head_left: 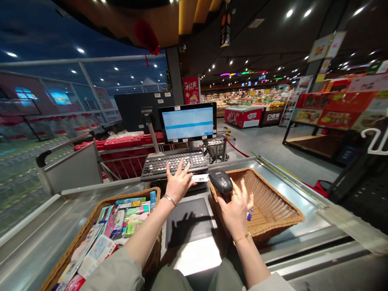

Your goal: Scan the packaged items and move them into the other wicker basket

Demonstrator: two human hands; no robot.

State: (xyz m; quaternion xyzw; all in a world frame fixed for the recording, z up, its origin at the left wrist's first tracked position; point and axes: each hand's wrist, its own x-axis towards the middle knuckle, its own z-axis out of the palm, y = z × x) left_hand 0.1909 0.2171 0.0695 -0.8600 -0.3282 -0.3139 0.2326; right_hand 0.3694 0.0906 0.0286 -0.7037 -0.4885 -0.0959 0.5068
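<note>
My left hand (178, 184) is over the black keyboard (194, 159), fingers spread, their tips at the keys. Close to its thumb is a white strip with a barcode (200, 178); whether the thumb touches it I cannot tell. In my right hand (238, 206) is a black handheld barcode scanner (221, 182), its head pointing forward and left, near the strip. Below the scanner stands a wicker basket (281, 198) with a small blue item (249, 216) inside. Left of my left forearm, another wicker basket (91, 214) holds many packaged goods (121, 222).
Behind the keyboard stands a lit monitor (188, 123), with a second screen (136, 111) seen from its back. A grey pad (189, 222) lies between the baskets on the metal counter (306, 210). Beyond are a shopping cart (216, 147) and a rack of red boxes (333, 107).
</note>
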